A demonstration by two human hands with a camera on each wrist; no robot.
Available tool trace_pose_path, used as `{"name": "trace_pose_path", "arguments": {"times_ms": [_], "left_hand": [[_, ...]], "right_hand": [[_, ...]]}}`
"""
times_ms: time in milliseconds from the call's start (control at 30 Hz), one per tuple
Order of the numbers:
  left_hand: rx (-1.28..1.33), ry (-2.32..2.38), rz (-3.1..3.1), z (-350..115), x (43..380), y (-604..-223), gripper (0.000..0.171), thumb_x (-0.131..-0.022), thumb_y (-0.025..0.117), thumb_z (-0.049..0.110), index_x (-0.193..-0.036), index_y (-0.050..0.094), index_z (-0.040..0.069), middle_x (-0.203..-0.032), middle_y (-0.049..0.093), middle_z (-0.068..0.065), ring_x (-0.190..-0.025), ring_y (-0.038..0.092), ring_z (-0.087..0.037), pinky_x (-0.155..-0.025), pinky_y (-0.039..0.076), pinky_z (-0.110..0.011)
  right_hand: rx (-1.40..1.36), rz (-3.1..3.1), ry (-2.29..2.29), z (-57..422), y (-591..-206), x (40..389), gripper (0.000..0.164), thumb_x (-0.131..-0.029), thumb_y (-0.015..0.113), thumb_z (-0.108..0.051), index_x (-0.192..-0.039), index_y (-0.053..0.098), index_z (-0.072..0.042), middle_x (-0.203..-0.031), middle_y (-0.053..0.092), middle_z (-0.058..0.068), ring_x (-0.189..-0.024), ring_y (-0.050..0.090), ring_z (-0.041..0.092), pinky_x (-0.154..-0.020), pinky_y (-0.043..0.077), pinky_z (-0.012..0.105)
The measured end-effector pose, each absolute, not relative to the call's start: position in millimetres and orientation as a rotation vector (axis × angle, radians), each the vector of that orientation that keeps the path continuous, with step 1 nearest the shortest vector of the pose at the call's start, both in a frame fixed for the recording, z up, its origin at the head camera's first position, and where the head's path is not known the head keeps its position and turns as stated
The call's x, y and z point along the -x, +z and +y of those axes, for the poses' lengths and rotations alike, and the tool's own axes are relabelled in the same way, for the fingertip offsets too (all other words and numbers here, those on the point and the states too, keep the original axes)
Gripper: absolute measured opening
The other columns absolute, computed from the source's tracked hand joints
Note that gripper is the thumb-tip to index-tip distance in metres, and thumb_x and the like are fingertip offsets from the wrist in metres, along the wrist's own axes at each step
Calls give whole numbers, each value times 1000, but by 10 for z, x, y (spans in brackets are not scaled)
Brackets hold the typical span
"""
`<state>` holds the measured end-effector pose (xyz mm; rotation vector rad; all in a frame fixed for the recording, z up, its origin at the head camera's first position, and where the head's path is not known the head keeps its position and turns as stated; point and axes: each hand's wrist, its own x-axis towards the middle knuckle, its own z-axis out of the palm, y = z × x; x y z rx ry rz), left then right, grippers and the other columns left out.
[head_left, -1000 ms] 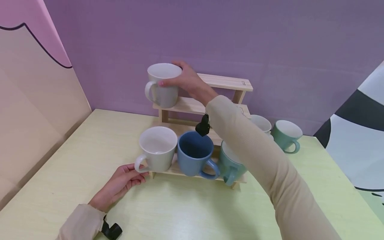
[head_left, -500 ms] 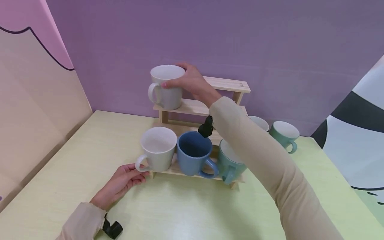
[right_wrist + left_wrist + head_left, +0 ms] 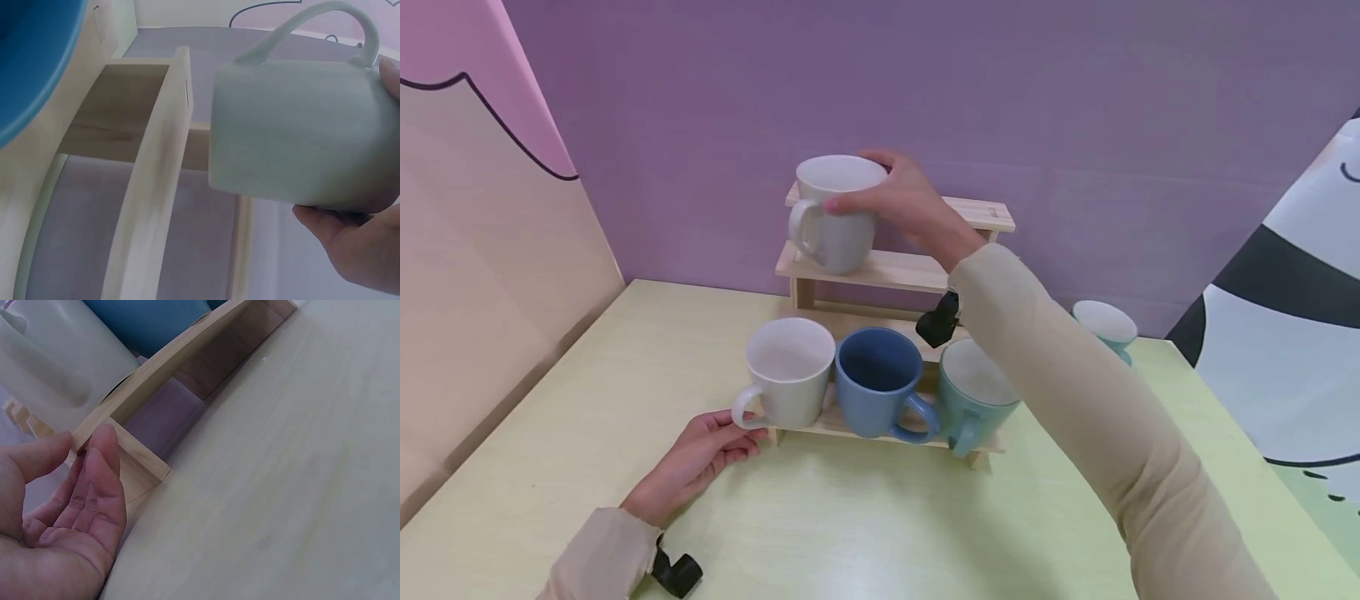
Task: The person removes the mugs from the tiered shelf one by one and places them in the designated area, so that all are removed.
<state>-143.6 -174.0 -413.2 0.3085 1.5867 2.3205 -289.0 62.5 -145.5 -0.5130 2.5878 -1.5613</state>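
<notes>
Raised white mug (image 3: 848,233) farther right now — clamped between right-hand fingers (image 3: 883,157), near its rim

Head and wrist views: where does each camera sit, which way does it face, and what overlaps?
Head: on the head, facing forward and down at the wooden rack; left hand, right hand, sleeves show.
Left wrist: on that wrist, facing the rack's lowest tier; left hand shows.
Right wrist: on that wrist, facing the held white mug; part of the right hand shows.
Head and right wrist share the held white mug.
</notes>
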Motion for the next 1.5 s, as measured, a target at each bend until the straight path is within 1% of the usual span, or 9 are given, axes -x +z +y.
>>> {"name": "trace_pose_path", "arguments": {"times_ms": [233,400,767,1000,1200,1500], "left_hand": [[-329,2321,1578,-1788,1421,-4119,23,-99,48,8,-99,70,17,-91,72,5,-79,65,-4,-71,52,-16],[-321,2321,1572,-1779,1430,-4109,23,-99,49,8,-98,70,17,-91,72,5,-78,65,-4,-71,52,-15],[-309,2318,1553,-1828,1423,-4107,22,-99,49,7,-98,69,16,-92,73,4,-78,65,-5,-71,53,-16],[-340,2318,1538,-1846,1438,-4146,24,-99,49,8,-99,70,18,-93,73,5,-79,65,-4,-71,53,-15],[-362,2313,1525,-1838,1447,-4147,26,-100,47,7,-99,70,18,-93,73,5,-79,66,-4,-71,53,-15],[-355,2321,1553,-1904,1413,-4119,23,-99,47,4,-98,68,14,-94,73,3,-80,65,-5,-75,54,-18]], "right_hand": [[494,2601,-1606,745,-1379,2828,83,-72,82,-19,-143,39,-14,-138,48,5,-120,47,19,-103,41,36],[482,2644,-1577,817,-1342,2792,85,-72,81,-20,-144,37,-13,-140,46,5,-121,46,19,-103,40,36],[463,2641,-1589,962,-1307,2723,82,-72,81,-19,-143,39,-14,-137,48,5,-119,47,20,-102,41,37],[462,2684,-1573,1091,-1249,2678,78,-73,82,-21,-140,43,-14,-134,50,7,-116,47,20,-101,41,38],[414,2710,-1578,1274,-1246,2652,77,-74,81,-20,-140,43,-14,-135,48,7,-117,45,20,-103,39,39],[352,2694,-1651,1486,-1208,2580,75,-73,82,-16,-138,46,-12,-129,49,3,-114,46,19,-101,40,37]]}}
